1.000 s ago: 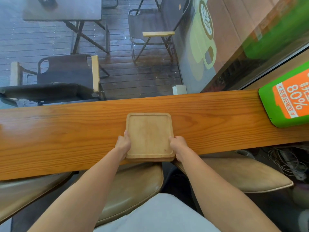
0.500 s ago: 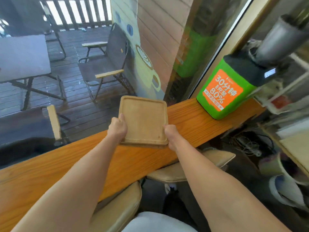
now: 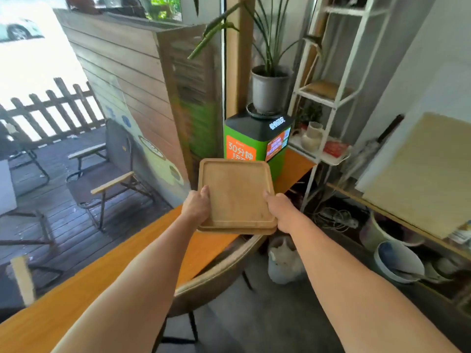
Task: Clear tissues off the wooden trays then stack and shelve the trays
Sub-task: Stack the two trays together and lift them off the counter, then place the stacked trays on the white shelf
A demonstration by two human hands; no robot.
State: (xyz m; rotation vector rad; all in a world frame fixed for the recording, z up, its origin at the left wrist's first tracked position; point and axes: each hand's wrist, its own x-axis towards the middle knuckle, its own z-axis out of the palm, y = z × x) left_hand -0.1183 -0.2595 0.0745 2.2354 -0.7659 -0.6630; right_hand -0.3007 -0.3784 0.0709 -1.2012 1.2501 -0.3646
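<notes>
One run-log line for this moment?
stacked trays | left hand, right hand grip sides | above counter | no tissues

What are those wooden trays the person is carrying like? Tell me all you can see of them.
The wooden trays are two pale, squarish boards with rounded corners and a low raised rim, stacked one on the other with edges nearly matched. The top one is bare, with no tissue on it. They are held in the air above the end of the orange-brown counter, roughly level. The left hand grips their left edge and the right hand the right edge, thumbs on top.
</notes>
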